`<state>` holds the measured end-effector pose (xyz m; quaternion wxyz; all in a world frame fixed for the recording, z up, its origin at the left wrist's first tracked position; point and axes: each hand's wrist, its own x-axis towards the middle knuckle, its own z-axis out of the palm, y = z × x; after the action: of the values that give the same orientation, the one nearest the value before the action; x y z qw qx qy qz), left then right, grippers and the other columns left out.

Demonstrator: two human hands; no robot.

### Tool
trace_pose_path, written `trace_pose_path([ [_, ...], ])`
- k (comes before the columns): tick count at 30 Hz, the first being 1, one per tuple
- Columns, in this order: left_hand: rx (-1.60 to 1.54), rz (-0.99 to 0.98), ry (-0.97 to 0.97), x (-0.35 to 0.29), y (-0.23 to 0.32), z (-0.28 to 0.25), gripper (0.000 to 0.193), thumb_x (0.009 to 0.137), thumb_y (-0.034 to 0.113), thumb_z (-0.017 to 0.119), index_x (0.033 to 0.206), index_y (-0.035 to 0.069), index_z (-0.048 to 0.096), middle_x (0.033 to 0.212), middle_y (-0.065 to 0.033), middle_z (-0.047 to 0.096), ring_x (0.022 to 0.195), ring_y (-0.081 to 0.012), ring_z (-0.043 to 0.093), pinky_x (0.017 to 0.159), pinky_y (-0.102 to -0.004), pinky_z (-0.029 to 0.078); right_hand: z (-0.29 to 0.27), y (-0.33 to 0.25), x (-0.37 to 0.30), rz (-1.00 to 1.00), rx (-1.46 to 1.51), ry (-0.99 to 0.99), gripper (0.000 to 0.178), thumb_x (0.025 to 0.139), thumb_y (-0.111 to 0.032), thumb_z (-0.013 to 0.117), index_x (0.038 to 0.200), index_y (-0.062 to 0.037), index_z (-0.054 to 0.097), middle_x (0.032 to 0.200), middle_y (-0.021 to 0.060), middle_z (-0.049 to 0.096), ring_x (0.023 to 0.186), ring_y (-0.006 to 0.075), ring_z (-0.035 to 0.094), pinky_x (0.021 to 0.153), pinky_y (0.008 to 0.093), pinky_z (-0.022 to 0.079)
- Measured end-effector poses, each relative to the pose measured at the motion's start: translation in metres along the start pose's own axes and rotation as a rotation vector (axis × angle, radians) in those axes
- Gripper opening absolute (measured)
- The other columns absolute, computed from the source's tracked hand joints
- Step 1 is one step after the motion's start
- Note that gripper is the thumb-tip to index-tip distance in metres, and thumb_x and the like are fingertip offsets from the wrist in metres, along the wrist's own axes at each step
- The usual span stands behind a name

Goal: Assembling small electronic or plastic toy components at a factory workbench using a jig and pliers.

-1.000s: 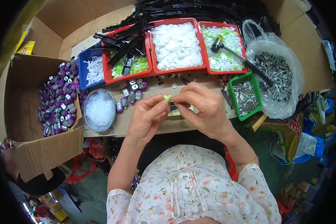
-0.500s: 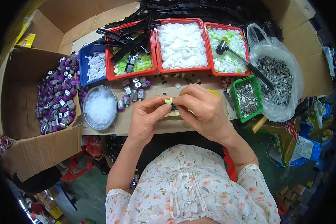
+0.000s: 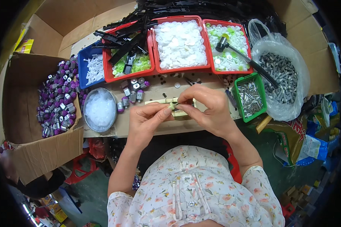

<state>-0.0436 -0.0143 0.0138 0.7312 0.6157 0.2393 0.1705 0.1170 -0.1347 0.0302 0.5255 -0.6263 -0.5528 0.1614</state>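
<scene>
Between the thumb and forefinger of my left hand is a small pale green plastic part. My right hand comes up to it from the other side, thumb and forefinger closed in a pinch. Something small and dark shows at those fingertips, too small to name. Under both hands lies a cream-coloured block, partly covered by them. Just beyond, a single white disc rests on the cardboard.
Small motors and a bowl of white grease-like stuff lie left, beside a carton of motors. Red bins of discs stand behind, a hammer across one. A green pin basket and a bag of grey parts are right.
My right hand's fingers have drawn slightly back and opened out around the pale green part, which has tilted. Both hands sit a little lower, and more of the cream block shows.
</scene>
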Motion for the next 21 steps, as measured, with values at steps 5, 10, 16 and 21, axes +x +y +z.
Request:
trace_pose_path([
  [5,-0.188,-0.050,0.081,-0.007,-0.016,0.009,0.018,0.093,0.011,0.067,0.100,-0.004,0.073,0.081,-0.0078,0.070,0.075,-0.0117,0.064,0.070,-0.0252,0.050,0.012,0.001,-0.010,-0.174,-0.214,0.136,0.016,0.073,0.000,0.073,0.087,-0.0032,0.067,0.082,0.0072,0.065,0.076,0.0233,0.065,0.066,0.0350,0.048],
  [10,-0.139,-0.017,0.022,-0.015,-0.020,0.003,0.017,0.093,0.012,0.067,0.098,-0.004,0.073,0.082,-0.0079,0.071,0.075,-0.0111,0.063,0.071,-0.0248,0.049,0.018,0.002,-0.013,-0.169,-0.236,0.094,0.016,0.073,-0.003,0.074,0.088,-0.0046,0.068,0.084,0.0056,0.064,0.078,0.0234,0.064,0.068,0.0350,0.047],
  [16,-0.036,0.003,0.151,-0.024,-0.018,-0.001,0.022,0.085,0.008,0.074,0.104,-0.003,0.073,0.082,-0.0036,0.068,0.074,-0.0077,0.059,0.061,-0.0210,0.044,0.024,0.006,-0.009,-0.204,-0.179,-0.016,0.018,0.073,0.001,0.073,0.089,-0.0015,0.065,0.086,0.0089,0.064,0.078,0.0259,0.063,0.068,0.0355,0.048],
  [21,0.170,0.141,0.108,-0.021,-0.010,-0.008,0.030,0.077,0.004,0.079,0.107,0.001,0.073,0.082,-0.0024,0.066,0.073,-0.0082,0.058,0.060,-0.0216,0.042,0.025,0.005,-0.009,-0.213,-0.147,-0.077,0.020,0.074,0.004,0.073,0.090,0.0002,0.063,0.087,0.0108,0.063,0.078,0.0274,0.063,0.069,0.0366,0.049],
])
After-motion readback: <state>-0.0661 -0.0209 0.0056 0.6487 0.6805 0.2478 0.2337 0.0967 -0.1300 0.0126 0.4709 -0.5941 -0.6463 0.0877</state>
